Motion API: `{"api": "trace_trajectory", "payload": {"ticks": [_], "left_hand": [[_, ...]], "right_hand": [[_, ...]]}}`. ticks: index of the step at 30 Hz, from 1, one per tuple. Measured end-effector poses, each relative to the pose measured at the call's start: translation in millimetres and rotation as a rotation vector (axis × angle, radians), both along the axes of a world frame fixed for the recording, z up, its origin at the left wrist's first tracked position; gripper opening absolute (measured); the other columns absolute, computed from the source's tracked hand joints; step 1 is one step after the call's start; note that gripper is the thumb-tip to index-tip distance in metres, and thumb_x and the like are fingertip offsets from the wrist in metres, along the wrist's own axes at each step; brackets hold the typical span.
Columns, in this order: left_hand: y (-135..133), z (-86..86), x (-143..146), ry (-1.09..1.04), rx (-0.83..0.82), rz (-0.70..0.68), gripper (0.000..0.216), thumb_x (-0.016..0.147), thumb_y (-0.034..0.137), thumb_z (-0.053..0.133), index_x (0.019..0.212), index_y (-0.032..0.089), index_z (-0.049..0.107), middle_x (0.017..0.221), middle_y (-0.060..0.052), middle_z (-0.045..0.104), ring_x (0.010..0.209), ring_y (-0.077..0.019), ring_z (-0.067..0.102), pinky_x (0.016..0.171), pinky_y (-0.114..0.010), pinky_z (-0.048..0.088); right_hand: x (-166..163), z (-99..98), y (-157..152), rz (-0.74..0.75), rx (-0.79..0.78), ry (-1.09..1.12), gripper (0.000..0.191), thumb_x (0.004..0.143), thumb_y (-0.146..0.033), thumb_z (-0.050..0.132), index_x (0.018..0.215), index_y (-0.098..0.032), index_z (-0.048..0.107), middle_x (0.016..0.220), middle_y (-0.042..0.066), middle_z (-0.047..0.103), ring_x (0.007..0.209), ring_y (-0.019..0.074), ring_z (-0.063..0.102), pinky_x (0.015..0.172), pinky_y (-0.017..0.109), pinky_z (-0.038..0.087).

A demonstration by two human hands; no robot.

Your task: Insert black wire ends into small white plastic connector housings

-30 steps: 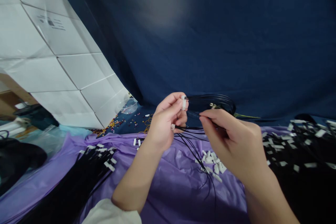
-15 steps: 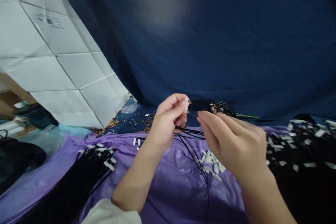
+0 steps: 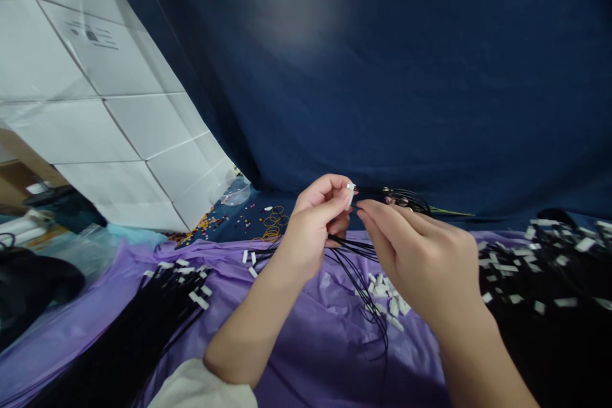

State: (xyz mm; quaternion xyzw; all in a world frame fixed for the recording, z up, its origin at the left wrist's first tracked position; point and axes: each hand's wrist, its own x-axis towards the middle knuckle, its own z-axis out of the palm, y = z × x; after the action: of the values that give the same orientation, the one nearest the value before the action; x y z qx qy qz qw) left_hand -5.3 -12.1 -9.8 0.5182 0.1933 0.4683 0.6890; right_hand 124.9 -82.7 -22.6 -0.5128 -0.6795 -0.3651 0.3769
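My left hand (image 3: 313,223) is closed, pinching a small white plastic piece (image 3: 350,191) between thumb and forefinger. Several thin black cords (image 3: 351,268) run out from under its lower fingers and hang over the purple cloth. Close by on the right, my right hand (image 3: 425,248) has its thumb and fingertips pressed together just short of the white piece. Whatever sits in that pinch is too small to make out. Behind the right hand's knuckles, a looped bunch of black cords (image 3: 415,199) shows in part.
Loose white pieces (image 3: 394,306) lie in a pile on the purple cloth (image 3: 306,331). White-tipped black bundles rest at left (image 3: 143,319) and right (image 3: 540,312). Yellow rubber bands (image 3: 273,227), scattered beads (image 3: 205,224) and a clear bowl (image 3: 234,192) sit further back, before a dark blue curtain (image 3: 406,76).
My left hand has shifted slightly right, bringing the white piece closer to the right fingertips. The white piece has turned a little. My right hand has barely moved.
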Motion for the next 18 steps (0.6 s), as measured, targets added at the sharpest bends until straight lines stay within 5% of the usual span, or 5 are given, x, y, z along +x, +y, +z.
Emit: {"api": "trace_trajectory", "payload": {"ticks": [12, 18], "left_hand": [[0, 0.2, -3, -0.001, 0.005, -0.017, 0.016, 0.080, 0.029, 0.070, 0.084, 0.017, 0.060, 0.061, 0.005, 0.038, 0.046, -0.0043, 0.028, 0.038, -0.015, 0.014], [0, 3.8, -7, -0.018, 0.000, 0.044, 0.012, 0.082, 0.026, 0.067, 0.086, 0.018, 0.060, 0.069, 0.003, 0.042, 0.047, -0.0039, 0.030, 0.036, -0.014, 0.017]], "right_hand": [[0, -6.4, 10, 0.048, 0.000, 0.003, 0.013, 0.095, -0.019, 0.060, 0.091, -0.017, 0.072, 0.077, -0.001, 0.075, 0.056, 0.0133, 0.065, 0.050, 0.030, 0.031], [5, -4.6, 11, 0.197, -0.101, 0.166, 0.014, 0.097, -0.021, 0.058, 0.100, -0.016, 0.070, 0.083, 0.001, 0.073, 0.064, 0.0123, 0.066, 0.057, 0.025, 0.042]]}}
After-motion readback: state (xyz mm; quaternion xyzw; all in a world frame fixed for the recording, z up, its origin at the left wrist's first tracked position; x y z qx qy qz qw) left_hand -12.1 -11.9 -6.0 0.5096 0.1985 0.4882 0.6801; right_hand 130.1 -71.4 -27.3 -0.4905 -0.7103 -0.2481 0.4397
